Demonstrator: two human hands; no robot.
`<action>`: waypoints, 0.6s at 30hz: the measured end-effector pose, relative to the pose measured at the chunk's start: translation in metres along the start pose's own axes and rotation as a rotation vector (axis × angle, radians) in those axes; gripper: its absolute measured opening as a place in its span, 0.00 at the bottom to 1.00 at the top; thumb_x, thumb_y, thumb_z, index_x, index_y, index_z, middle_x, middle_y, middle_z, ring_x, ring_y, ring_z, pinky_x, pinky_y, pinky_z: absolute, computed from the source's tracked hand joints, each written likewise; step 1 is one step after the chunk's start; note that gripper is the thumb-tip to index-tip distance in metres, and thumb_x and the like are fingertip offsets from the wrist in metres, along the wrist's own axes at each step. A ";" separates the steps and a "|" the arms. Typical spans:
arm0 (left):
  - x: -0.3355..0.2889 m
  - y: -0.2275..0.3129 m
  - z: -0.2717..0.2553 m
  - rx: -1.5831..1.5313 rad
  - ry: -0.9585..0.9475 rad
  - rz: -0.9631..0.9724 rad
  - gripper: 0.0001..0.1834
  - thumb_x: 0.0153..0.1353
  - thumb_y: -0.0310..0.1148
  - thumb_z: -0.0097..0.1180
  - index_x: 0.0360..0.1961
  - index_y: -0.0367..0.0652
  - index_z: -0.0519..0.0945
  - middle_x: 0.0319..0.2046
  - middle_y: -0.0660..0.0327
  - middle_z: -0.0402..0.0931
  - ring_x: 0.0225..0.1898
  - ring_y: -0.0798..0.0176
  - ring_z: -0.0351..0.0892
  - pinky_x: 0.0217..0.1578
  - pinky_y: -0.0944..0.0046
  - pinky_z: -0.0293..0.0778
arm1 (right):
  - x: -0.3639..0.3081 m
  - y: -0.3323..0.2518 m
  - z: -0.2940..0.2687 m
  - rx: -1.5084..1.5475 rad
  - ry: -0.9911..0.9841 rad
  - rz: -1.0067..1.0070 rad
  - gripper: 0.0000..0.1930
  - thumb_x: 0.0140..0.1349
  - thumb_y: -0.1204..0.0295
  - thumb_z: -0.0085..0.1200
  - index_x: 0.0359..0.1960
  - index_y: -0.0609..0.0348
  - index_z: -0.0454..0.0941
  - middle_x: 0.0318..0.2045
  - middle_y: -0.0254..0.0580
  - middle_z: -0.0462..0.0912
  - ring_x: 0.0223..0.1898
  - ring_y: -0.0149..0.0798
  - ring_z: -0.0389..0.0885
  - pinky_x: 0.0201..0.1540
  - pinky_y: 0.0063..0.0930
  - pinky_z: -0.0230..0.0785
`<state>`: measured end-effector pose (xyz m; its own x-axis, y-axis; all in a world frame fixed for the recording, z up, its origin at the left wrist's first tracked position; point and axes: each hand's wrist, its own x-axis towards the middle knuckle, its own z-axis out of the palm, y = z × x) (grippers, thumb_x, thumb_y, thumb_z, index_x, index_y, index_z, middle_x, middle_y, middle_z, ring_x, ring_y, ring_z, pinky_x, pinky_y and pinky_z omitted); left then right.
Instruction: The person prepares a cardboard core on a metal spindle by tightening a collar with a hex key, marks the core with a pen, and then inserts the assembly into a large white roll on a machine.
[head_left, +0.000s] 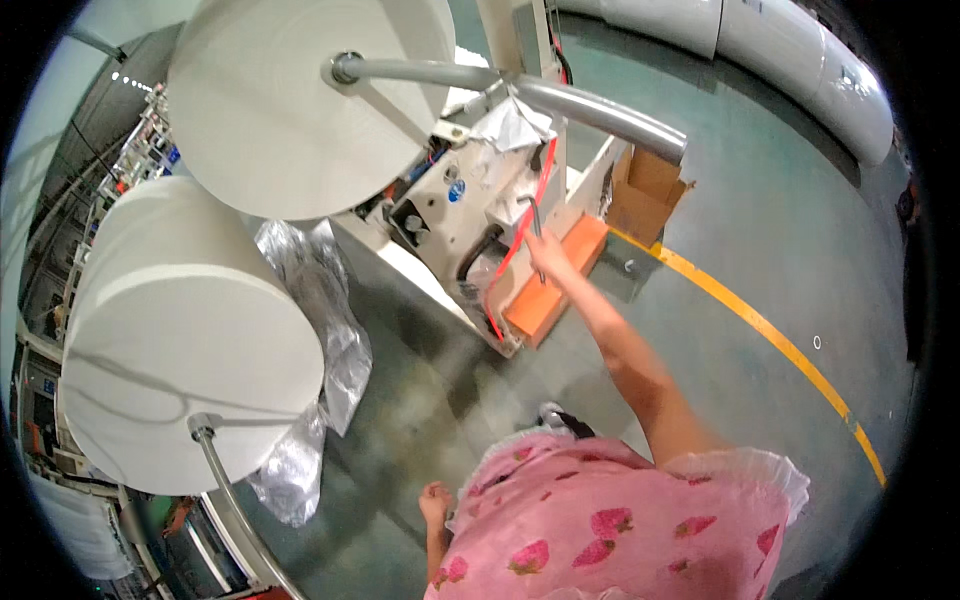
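Observation:
My right hand (546, 254) is stretched forward and closed round a bent metal bar (536, 215), which looks like a large hex key. It is above an orange block-shaped part (556, 285) of the cream machine frame (440, 215). Beside the bar, a red strip (520, 235) runs down the frame. My left hand (435, 502) hangs low beside the pink strawberry-print apron (610, 520), its fingers curled and nothing visible in them. A big white roll (300, 110) sits above the frame, with a metal shaft (610, 118) sticking out toward the right.
Another large white roll (190, 370) stands at left, with its own shaft (225, 480). Crumpled silvery film (335, 330) lies beside it. A cardboard box (645, 195) is behind the orange part. A yellow line (760, 322) crosses the green floor; more rolls (770, 45) lie far right.

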<state>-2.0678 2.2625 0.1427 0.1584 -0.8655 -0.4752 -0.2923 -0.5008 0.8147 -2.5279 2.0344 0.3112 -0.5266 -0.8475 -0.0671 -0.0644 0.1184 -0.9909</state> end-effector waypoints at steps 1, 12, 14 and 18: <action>-0.007 -0.009 0.002 -0.035 -0.021 -0.040 0.06 0.49 0.24 0.44 0.28 0.35 0.73 0.20 0.61 0.72 0.19 0.69 0.70 0.20 0.71 0.67 | 0.016 0.001 0.001 0.042 0.052 -0.032 0.13 0.56 0.61 0.39 0.25 0.59 0.62 0.09 0.31 0.60 0.09 0.26 0.59 0.09 0.22 0.50; -0.062 -0.177 -0.032 0.543 0.073 0.026 0.12 0.47 0.34 0.49 0.32 0.39 0.76 0.19 0.57 0.74 0.20 0.65 0.72 0.20 0.66 0.67 | 0.138 0.011 0.048 -0.180 0.180 0.120 0.18 0.50 0.63 0.39 0.30 0.70 0.66 0.22 0.54 0.72 0.25 0.45 0.72 0.27 0.34 0.63; -0.068 -0.165 -0.022 0.539 0.129 -0.057 0.13 0.47 0.35 0.48 0.32 0.40 0.77 0.19 0.56 0.74 0.20 0.64 0.73 0.20 0.65 0.67 | 0.138 -0.003 0.036 -0.299 -0.115 0.235 0.19 0.44 0.61 0.45 0.28 0.68 0.70 0.26 0.58 0.75 0.33 0.49 0.74 0.36 0.35 0.65; -0.061 -0.119 0.009 0.392 0.149 -0.185 0.13 0.48 0.37 0.46 0.31 0.42 0.77 0.21 0.53 0.75 0.21 0.59 0.74 0.23 0.61 0.67 | 0.135 -0.016 0.019 -0.659 -0.229 -0.063 0.16 0.42 0.63 0.46 0.30 0.61 0.71 0.28 0.54 0.74 0.33 0.52 0.73 0.36 0.38 0.64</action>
<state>-2.0509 2.3751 0.0715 0.3669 -0.7682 -0.5246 -0.5769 -0.6303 0.5195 -2.5816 1.9082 0.3153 -0.3175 -0.9422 -0.1070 -0.6274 0.2933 -0.7213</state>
